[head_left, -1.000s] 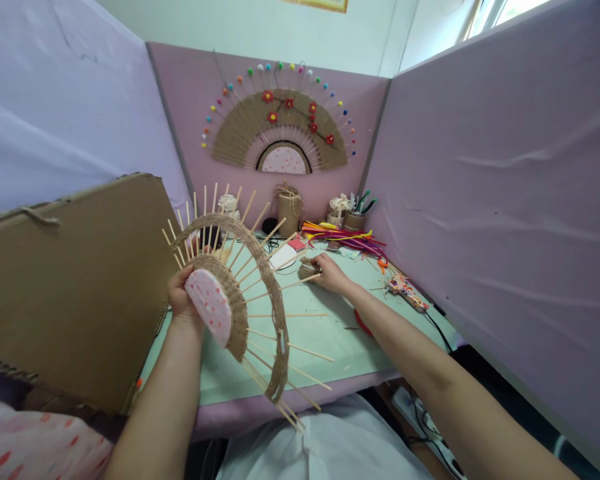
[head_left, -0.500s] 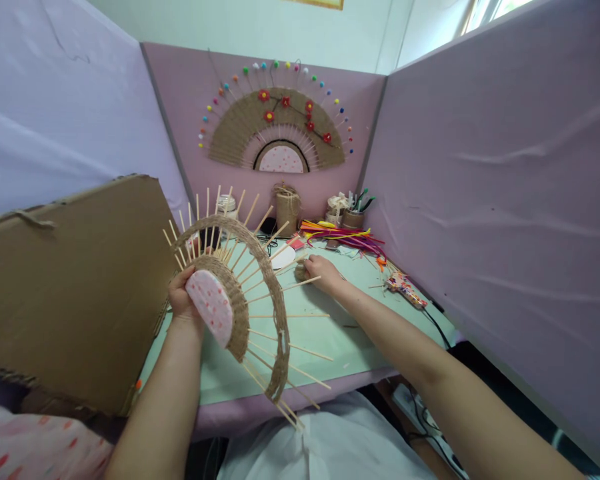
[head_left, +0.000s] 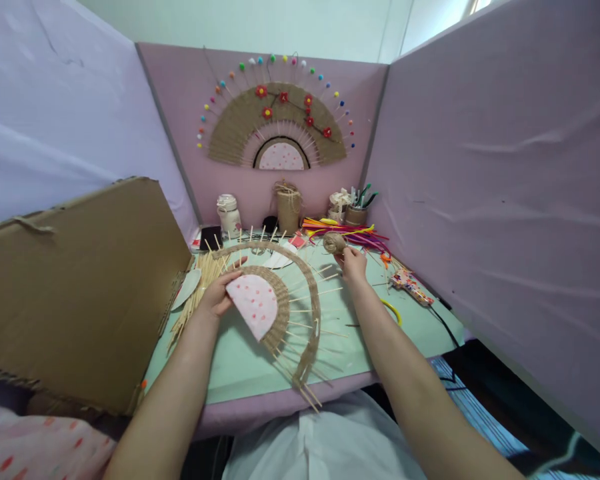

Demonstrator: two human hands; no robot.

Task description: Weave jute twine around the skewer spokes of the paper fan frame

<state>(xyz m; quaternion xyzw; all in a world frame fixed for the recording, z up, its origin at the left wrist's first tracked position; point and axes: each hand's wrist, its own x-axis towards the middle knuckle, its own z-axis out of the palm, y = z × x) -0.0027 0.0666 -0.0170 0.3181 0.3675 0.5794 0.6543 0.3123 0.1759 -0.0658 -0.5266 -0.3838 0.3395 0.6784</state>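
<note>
My left hand grips the inner edge of a half-round stick fan, thumb on the front. The fan has a pink dotted half-disc centre, a woven twine band round it, thin wooden sticks fanning outward, and a second twine arc across the sticks. It is tilted above the table. To its right, my right hand is closed on a ball of twine, held out from the fan's outer edge. Whether a strand joins ball and fan is too fine to tell.
A finished fan hangs on the back panel. Loose sticks lie at left beside a cardboard sheet. Coloured pipe cleaners, a glue gun, yellow-handled scissors, a white jar and a twine-wrapped pot stand or lie around.
The fan has moved right and down and lies flatter, uncovering the loose sticks at left. My right hand has moved right with the twine ball, baring the yellow handle.
</note>
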